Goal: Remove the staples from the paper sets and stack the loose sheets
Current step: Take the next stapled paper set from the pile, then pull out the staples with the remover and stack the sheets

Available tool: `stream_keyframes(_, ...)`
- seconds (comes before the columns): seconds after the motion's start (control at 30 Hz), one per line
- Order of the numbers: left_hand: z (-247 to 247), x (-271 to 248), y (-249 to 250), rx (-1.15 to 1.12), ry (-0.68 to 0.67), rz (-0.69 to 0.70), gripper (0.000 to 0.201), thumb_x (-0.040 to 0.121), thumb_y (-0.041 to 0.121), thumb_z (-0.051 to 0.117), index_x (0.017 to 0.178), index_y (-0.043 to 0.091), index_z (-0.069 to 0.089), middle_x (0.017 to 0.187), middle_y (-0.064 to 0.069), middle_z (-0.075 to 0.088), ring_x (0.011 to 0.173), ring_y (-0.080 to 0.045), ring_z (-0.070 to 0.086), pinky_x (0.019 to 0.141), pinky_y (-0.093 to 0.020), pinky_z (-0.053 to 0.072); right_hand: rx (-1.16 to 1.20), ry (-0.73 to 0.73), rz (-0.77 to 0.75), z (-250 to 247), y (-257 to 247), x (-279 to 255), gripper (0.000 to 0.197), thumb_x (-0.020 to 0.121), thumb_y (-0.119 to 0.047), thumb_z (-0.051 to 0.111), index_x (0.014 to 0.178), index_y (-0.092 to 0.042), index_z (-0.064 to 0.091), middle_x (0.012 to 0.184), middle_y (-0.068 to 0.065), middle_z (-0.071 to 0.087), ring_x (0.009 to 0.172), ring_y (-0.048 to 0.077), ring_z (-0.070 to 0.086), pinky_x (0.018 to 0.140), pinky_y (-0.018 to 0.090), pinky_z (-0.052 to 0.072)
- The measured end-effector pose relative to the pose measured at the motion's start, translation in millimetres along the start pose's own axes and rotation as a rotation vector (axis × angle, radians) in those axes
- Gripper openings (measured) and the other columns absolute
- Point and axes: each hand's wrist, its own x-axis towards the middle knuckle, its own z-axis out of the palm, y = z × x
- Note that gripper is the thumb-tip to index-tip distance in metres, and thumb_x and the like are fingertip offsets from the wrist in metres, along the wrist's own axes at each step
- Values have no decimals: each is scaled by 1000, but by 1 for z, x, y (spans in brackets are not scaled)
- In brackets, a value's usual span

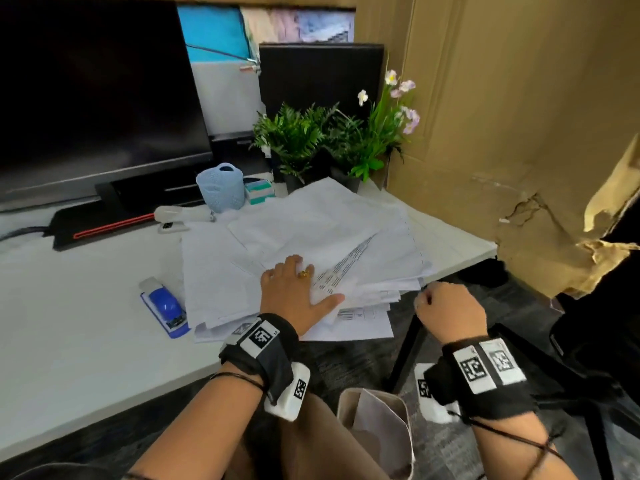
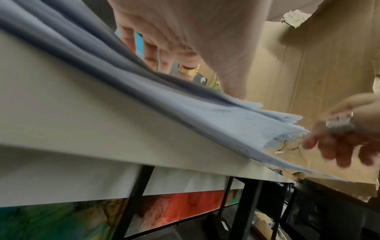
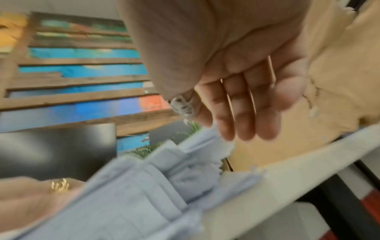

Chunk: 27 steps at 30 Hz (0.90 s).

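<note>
White desk (image 1: 86, 306) at the front, with a dark monitor (image 1: 93, 91) at the back left and a cardboard wall (image 1: 502, 116) on the right. On the desk's right half, a loose, untidy pile of white paper sheets (image 1: 311, 230), its near edge hanging past the desk's rim. At the back, two dark pots of green plants (image 1: 298, 140), the right one with pale flowers. Beside the monitor base, a pale blue woven basket (image 1: 220, 187); contents not visible. Below the desk edge, between the arms, an open brown paper bag (image 1: 374, 431) with crumpled paper inside. Left of the pile, a blue stapler (image 1: 166, 308); further back, a white stapler (image 1: 180, 216). Left hand (image 1: 294, 292) flat on the pile, fingers straight and spread, thumb out along the near edge, a gold ring (image 1: 304, 273) on one finger. Right hand (image 1: 450, 310) just off the desk's right corner, apart from the paper; fingers curled in the head view, loosely bent with nothing in them in the right wrist view.
</note>
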Motion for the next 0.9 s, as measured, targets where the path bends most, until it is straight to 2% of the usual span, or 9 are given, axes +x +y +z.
stream_keyframes(0.1, -1, 1, -7, 8, -62, 15, 83, 76, 83, 21, 139, 31, 38, 157, -8, -4, 143, -32, -4, 113, -50, -3, 68, 227, -27, -23, -25, -4, 27, 93, -24, 47, 86, -3, 62, 81, 14, 62, 81, 31, 61, 59, 28, 35)
stream_keyframes(0.17, -2, 0, -10, -43, -118, 2, 67, 86, 71, 27, 139, 31, 35, 158, -6, 1, 144, -31, -1, 113, -55, -3, 208, 328, -113, -25, -43, 2, 21, 91, -21, 53, 88, -2, 61, 86, 15, 60, 81, 29, 57, 62, 27, 32)
stream_keyframes(0.27, -3, -1, -15, -120, -88, -29, 58, 91, 62, 30, 141, 32, 29, 152, 1, 26, 138, -26, 23, 112, -56, 4, 281, 194, -228, -9, -65, 29, 19, 90, -20, 55, 94, -4, 65, 99, 15, 59, 89, 24, 53, 70, 22, 31)
stream_keyframes(0.37, -7, -2, -23, -42, -36, -7, 65, 91, 60, 33, 146, 28, 23, 144, 1, 38, 129, -24, 36, 112, -48, 9, 149, -37, -215, 7, -81, 49, 37, 94, -36, 48, 105, -4, 64, 113, 17, 53, 112, 30, 47, 90, 29, 37)
stream_keyframes(0.5, -11, -4, -35, -254, 53, 63, 42, 95, 13, 43, 136, 20, 47, 136, -5, 51, 122, -21, 47, 100, -24, 32, 83, -132, -125, 10, -96, 60, 59, 95, -53, 37, 118, -4, 59, 127, 19, 46, 121, 34, 37, 100, 38, 34)
stream_keyframes(0.57, -11, -8, -38, -295, 121, 65, 44, 93, 5, 43, 134, 20, 50, 135, -3, 52, 121, -19, 49, 97, -21, 35, 131, -102, -49, 9, -100, 62, 64, 94, -56, 37, 121, -2, 56, 133, 21, 42, 123, 36, 35, 100, 39, 33)
stream_keyframes(0.73, -9, -20, -42, -362, 184, 194, 39, 92, 9, 47, 128, 21, 57, 118, -7, 63, 109, -24, 56, 85, -26, 43, 278, -106, 101, 8, -106, 68, 75, 89, -58, 48, 137, -3, 32, 138, 21, 40, 128, 36, 34, 103, 42, 32)
stream_keyframes(0.83, -11, -26, -46, -417, 128, 264, 32, 91, 28, 51, 119, 24, 64, 103, -1, 67, 99, -18, 59, 78, -20, 41, 689, -98, 177, 6, -104, 73, 90, 81, -37, 71, 145, -7, 15, 140, 22, 36, 127, 37, 39, 104, 44, 38)
stream_keyframes(0.9, -15, -27, -53, -552, -10, 223, 39, 80, 50, 61, 111, 28, 68, 101, 5, 67, 97, -11, 59, 86, -21, 44, 764, -112, 220, 6, -100, 78, 100, 76, -21, 76, 146, -6, 6, 140, 21, 38, 126, 36, 43, 102, 43, 41)
